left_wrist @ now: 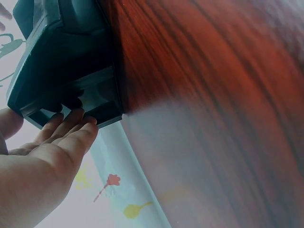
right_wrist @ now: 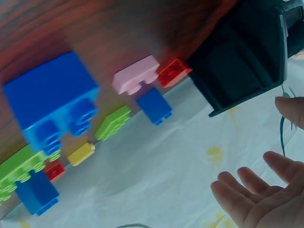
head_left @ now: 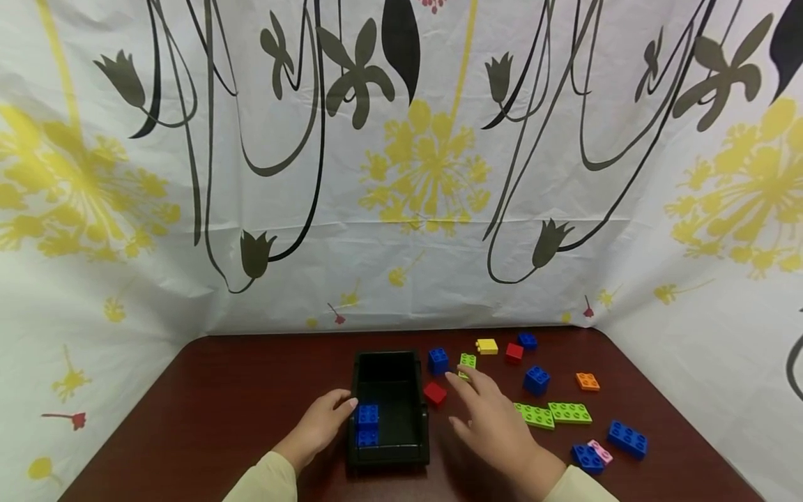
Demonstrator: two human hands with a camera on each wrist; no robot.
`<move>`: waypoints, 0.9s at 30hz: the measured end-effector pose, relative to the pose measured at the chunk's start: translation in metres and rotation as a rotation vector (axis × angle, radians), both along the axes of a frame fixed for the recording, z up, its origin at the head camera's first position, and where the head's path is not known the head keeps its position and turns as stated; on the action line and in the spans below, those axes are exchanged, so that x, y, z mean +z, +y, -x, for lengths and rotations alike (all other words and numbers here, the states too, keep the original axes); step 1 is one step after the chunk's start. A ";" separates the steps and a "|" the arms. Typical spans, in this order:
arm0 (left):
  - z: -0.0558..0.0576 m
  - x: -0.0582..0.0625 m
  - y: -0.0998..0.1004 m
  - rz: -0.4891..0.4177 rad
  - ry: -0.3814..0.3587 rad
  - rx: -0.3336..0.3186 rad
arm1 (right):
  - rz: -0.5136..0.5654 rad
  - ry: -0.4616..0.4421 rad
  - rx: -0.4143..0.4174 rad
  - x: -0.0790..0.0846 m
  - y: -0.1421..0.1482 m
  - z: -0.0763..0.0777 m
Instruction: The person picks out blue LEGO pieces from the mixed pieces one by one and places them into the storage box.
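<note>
A black plastic bin [head_left: 391,454] stands upright on the table, with blue toy bricks [head_left: 368,415] inside along its left wall. At its left side my left hand [head_left: 321,427] holds the bin, thumb by the rim and fingers against the outer wall; in the left wrist view these fingers [left_wrist: 71,129] reach the bin's side. My right hand [head_left: 492,425] hovers right of the bin with spread fingers and holds nothing. Close to its fingertips are a lime-green brick [head_left: 467,362] and a red brick [head_left: 435,393]. A pink brick [right_wrist: 137,75] shows only in the right wrist view near the bin.
Several more bricks lie scattered on the table's right: a blue one [head_left: 438,361], a yellow one [head_left: 486,346], an orange one [head_left: 587,381], a long lime-green one [head_left: 569,413] and a long blue one [head_left: 627,439]. A patterned cloth [head_left: 408,279] hangs behind the table [head_left: 251,390].
</note>
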State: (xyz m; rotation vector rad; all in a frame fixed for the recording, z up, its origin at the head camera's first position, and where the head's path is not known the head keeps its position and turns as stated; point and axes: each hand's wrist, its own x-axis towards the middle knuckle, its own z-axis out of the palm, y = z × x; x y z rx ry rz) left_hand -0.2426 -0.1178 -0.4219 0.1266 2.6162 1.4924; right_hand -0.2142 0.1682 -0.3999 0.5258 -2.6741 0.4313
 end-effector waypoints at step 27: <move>-0.001 0.000 0.000 0.000 -0.009 -0.006 | -0.066 -0.467 -0.136 -0.010 0.062 -0.008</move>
